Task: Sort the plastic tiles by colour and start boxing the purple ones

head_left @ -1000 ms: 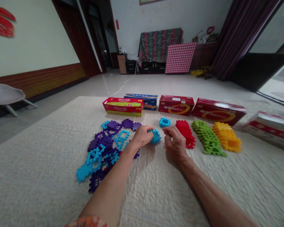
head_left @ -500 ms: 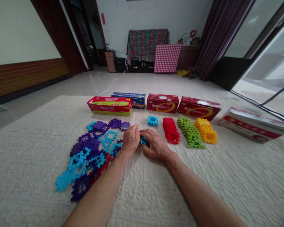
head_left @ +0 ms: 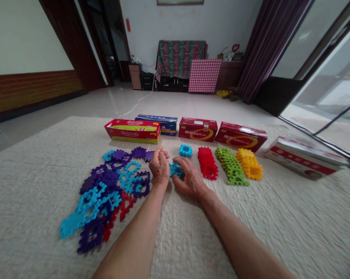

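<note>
Head camera view: a person's two bare hands meet over a pale quilted cover (head_left: 189,240), where light-blue toothed pieces (head_left: 176,169) sit between them. The right hand (head_left: 191,178) arches over these from the right, fingers bent across the far side and thumb at the near side, holding them in a loose span. The left hand (head_left: 160,166) stands upright just beside their left edge, its fingers curled inward; whether it grips anything cannot be told from this angle. Beyond the hands rests a small light-blue stack (head_left: 186,150), and to its right run three overlapping rows of pieces, red row (head_left: 207,163), green row (head_left: 231,166) and yellow row (head_left: 250,164). At left spreads a loose heap (head_left: 105,178) of purple and light-blue pieces, with red pieces (head_left: 127,205) at its near right edge. Boxes line the back: a red and yellow-green box (head_left: 131,131) partly in front of a blue box (head_left: 169,126), then a maroon box (head_left: 198,129), a second maroon box (head_left: 241,136) and, far right, a white and red box (head_left: 304,157).
</note>
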Available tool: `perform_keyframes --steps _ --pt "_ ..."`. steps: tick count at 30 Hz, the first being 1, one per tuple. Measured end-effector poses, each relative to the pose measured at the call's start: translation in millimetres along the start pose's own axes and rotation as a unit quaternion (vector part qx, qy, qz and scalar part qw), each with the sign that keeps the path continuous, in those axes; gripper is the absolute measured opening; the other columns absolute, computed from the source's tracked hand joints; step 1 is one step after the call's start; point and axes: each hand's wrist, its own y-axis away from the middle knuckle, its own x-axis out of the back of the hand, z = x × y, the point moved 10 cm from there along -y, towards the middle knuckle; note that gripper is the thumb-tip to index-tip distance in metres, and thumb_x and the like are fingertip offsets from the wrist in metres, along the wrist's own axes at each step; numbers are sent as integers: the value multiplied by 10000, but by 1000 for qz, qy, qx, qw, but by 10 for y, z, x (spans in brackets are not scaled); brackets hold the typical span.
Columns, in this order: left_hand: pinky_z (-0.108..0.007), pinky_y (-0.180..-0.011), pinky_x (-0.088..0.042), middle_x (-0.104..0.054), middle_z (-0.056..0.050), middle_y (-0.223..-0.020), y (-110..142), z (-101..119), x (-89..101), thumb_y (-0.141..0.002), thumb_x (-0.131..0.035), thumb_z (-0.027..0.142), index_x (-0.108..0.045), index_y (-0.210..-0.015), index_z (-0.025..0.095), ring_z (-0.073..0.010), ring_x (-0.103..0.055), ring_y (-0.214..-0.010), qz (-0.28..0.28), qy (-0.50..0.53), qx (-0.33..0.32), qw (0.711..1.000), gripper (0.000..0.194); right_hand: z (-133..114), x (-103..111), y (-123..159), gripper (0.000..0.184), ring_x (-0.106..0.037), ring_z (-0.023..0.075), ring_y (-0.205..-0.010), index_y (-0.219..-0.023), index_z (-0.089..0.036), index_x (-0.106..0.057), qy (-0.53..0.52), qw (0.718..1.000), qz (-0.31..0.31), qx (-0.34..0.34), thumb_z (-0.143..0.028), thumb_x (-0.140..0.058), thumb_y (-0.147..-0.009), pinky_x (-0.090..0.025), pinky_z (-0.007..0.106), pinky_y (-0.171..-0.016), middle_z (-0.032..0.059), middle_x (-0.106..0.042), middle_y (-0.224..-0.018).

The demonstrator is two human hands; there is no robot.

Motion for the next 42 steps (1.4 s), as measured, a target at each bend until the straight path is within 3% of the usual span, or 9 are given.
perform_keyframes --steps 5,8,13,19,27,31,34,38,42 --pt "-235 -637 -517 -684 -53 -825 -99 -228 -35 -857 -385 243 -628 -1121 127 -134 -659 -692 12 26 50 998 377 59 98 -34 554 -494 271 -1207 -1285 -195 -452 50 998 43 -17 -131 -570 -748 -436 442 -1007 149 -512 -1287" --pt "-245 -661 -522 -690 -51 -804 -124 -229 -103 -829 -401 203 -654 -1076 137 -143 -671 -696 -20 -8 49 999 359 155 237 -147 517 -494 294 -1192 -1277 -194 -474 118 991 61 -32 -148 -570 -771 -430 467 -1001 156 -532 -1266" --pt "-254 -604 -515 -703 -42 -765 -84 -188 -260 -783 -417 142 -691 -1022 165 -143 -647 -571 -105 -59 42 992 365 284 273 -360 444 -494 333 -1112 -1190 -179 -557 247 969 -10 -21 -165 -609 -749 -398 503 -961 154 -605 -1207" --pt "-257 -557 -510 -709 -50 -768 -71 -205 -206 -775 -403 136 -683 -1068 157 -144 -632 -509 -75 -54 79 993 406 363 113 -373 470 -424 368 -1191 -1240 -206 -531 311 948 -64 -1 -184 -611 -778 -291 583 -997 142 -585 -1286" --pt "-241 -519 -493 -695 -48 -761 -85 -282 -161 -765 -397 152 -664 -1072 148 -143 -639 -517 -49 -9 106 993 407 315 165 -369 550 -367 375 -1292 -1290 -202 -496 299 953 -54 5 -142 -587 -751 -259 610 -1031 158 -477 -1395" --pt "-228 -523 -493 -687 -35 -774 -117 -348 -107 -747 -410 167 -648 -1069 150 -131 -640 -535 -21 31 123 992 400 112 223 -249 463 -493 306 -1184 -1220 -191 -533 219 975 -39 26 -105 -530 -766 -395 491 -988 146 -539 -1288" --pt "-199 -485 -464 -679 -32 -777 -142 -409 -59 -722 -418 171 -633 -1084 141 -124 -647 -559 10 82 142 986 423 -36 107 -122 397 -566 252 -1089 -1165 -197 -546 133 988 -74 33 -107 -516 -779 -468 408 -935 118 -594 -1176" --pt "-179 -445 -424 -670 -28 -751 -159 -471 -22 -685 -424 160 -624 -1092 120 -117 -642 -539 42 135 170 975 455 -81 -94 -17 315 -577 272 -1078 -1077 -178 -573 120 985 -127 7 -135 -554 -766 -477 425 -928 128 -622 -1138" --pt "-174 -439 -415 -662 -19 -732 -167 -452 -24 -674 -429 154 -628 -1084 117 -110 -633 -524 46 144 166 974 457 -68 -156 -12 242 -579 274 -1063 -1032 -179 -579 112 984 -141 -2 -160 -561 -791 -471 433 -925 127 -641 -1094"
